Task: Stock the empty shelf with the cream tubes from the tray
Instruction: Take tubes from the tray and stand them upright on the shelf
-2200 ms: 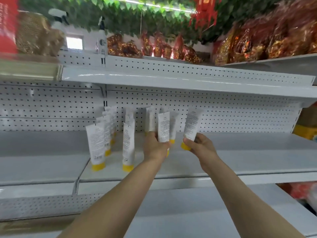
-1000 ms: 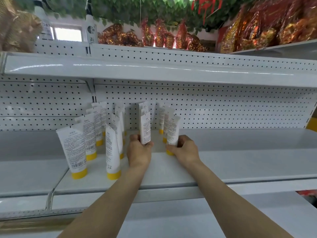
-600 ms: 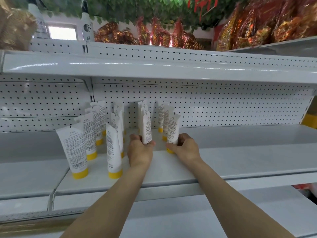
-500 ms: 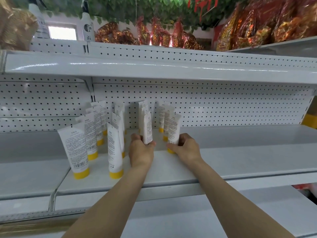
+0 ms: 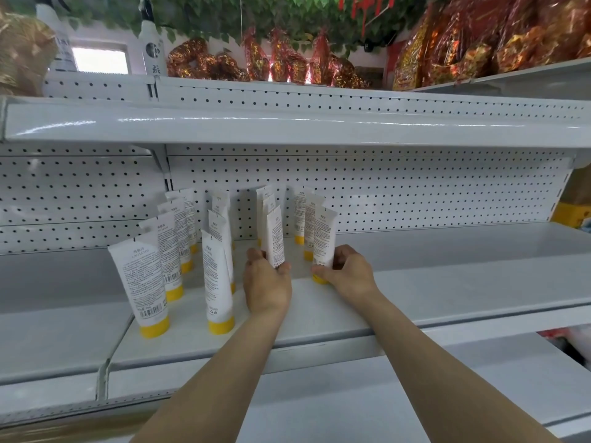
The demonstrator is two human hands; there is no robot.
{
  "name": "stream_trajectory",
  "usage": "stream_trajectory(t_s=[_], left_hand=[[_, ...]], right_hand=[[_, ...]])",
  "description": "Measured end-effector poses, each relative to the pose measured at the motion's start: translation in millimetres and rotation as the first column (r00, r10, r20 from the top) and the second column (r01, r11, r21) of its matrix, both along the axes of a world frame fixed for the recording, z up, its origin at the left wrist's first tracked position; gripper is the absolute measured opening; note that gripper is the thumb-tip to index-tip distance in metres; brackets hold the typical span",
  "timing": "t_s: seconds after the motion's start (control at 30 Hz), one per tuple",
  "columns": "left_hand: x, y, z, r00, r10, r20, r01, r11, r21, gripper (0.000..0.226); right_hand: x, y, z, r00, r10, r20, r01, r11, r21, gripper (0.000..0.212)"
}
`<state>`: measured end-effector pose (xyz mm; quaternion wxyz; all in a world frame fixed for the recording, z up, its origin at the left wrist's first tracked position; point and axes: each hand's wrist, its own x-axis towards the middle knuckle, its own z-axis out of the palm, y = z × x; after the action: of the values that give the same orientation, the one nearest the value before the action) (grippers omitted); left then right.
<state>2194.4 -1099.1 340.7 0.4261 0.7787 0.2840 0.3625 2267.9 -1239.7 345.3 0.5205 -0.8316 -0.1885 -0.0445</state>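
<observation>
We see white cream tubes with yellow caps, printed with fine dark text and black barcodes, at centre left of the frame. The shelf under them is plain pale grey, and the back panel is white, dotted with regular rows of small dark holes. Along the top of the frame run green leaves, with red and gold foil packages at upper right.
</observation>
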Motion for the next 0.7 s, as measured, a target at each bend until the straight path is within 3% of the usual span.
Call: stream_trajectory(t_s=[0.57,0.7], left_hand=[[-1.0,-1.4,-0.9,0.999,-0.006,-0.04,0.006,1.0,0.003,0.035],[-8.7,-6.1,6.6,0.996,-0.013,-0.086,0.013,1.0,-0.006,0.043]], right_hand=[[-8.7,0.1,3.8,1.0,-0.021,0.015,0.022,0.997,-0.077,0.042],[-16.1,-3.4,7.2,1.0,0.011,0.002,-0.011,0.993,-0.114,0.05]])
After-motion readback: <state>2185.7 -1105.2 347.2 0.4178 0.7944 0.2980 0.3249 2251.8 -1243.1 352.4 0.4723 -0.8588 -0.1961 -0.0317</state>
